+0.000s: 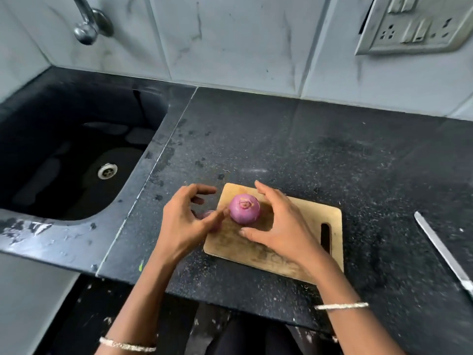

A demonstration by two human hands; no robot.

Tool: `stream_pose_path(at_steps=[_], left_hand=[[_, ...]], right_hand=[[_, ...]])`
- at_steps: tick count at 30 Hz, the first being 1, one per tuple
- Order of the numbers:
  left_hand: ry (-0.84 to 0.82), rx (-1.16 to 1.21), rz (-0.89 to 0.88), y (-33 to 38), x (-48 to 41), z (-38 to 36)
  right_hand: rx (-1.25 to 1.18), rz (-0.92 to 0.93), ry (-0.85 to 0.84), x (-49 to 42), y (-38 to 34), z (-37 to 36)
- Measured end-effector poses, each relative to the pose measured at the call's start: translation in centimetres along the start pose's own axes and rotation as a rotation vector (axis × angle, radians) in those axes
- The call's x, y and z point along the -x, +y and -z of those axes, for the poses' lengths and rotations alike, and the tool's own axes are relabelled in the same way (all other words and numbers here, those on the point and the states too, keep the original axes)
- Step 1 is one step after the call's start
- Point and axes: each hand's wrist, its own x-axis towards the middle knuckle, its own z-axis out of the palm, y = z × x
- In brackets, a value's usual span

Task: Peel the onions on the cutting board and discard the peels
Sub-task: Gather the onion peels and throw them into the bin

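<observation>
Dark desk (307, 149); onion (245, 208) on cutting board (302, 226). Left hand (184, 221) and right hand (281, 226) flank it, each grip open, holding nothing; steady it, then pinch skin at its top

Bare counter (294, 149) far of the cutting board (307, 226), knife (442, 252) lying right, sink (64, 162) sunk left, tap (87, 24) overhanging it

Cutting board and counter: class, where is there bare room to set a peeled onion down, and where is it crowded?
Free: the counter between cutting board and wall, and between board and knife. Crowded: the board's left end, where both hands flank the onion.
</observation>
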Motion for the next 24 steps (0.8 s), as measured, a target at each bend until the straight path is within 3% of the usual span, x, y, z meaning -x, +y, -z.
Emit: stream_pose_path(at_steps=[6, 17, 24], left_hand=[[-0.195, -0.101, 0.055, 0.0, 0.6, 1.3], [-0.123, -0.208, 0.103, 0.4, 1.0, 1.2], [-0.149, -0.099, -0.058, 3.5, 0.5, -1.9]], right_hand=[[0.016, -0.003, -0.048, -1.0, -1.0, -0.9], [-0.014, 0.001, 0.072, -0.7, -0.6, 0.5], [-0.062, -0.054, 0.205, 2.6, 1.4, 3.5]])
